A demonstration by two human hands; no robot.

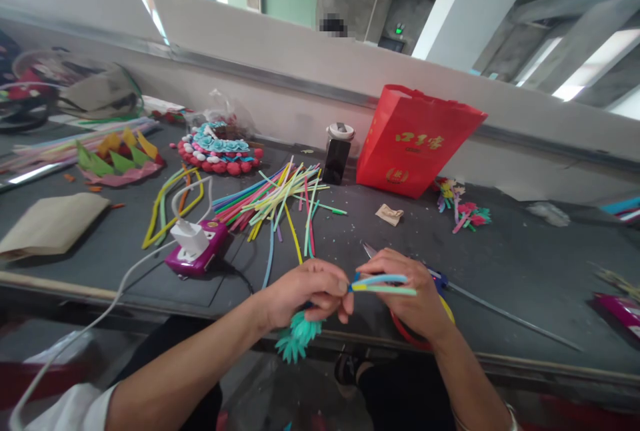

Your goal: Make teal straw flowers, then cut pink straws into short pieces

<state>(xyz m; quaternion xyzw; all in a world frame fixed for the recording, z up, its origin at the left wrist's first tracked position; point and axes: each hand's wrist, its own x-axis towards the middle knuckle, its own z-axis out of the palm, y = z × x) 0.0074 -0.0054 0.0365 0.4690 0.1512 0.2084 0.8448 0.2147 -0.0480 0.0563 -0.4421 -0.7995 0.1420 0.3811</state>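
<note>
Left hand point(305, 294): curled, thumb and forefinger pinching the near ends of the coloured strips point(385, 284).
Right hand point(410, 297): curled, and the strips lie across its fingers; I cannot tell whether it grips them or only props them.
Strips: a small blue, green and yellow bundle held between both hands, above the front edge of the worktop point(500, 264).
Teal fringe point(299, 337): it hangs below the left hand, past the worktop's edge.
Scissors point(370, 250): the blade tip shows just behind the right hand and a red handle loop shows under it, so they seem to ride on that hand.
Risk, slipping: I judge the pinch small for several springy strips, so one could slide out and splay the bundle.
Risk, dropping: the fringe has nothing beneath it, so a loosened grip would send it to the floor.
Risk, blade: the point sits close to the fingers and could nick skin or a strip.
Risk, snagging: the white cable by the purple power strip point(197, 251) runs near the left forearm.
</note>
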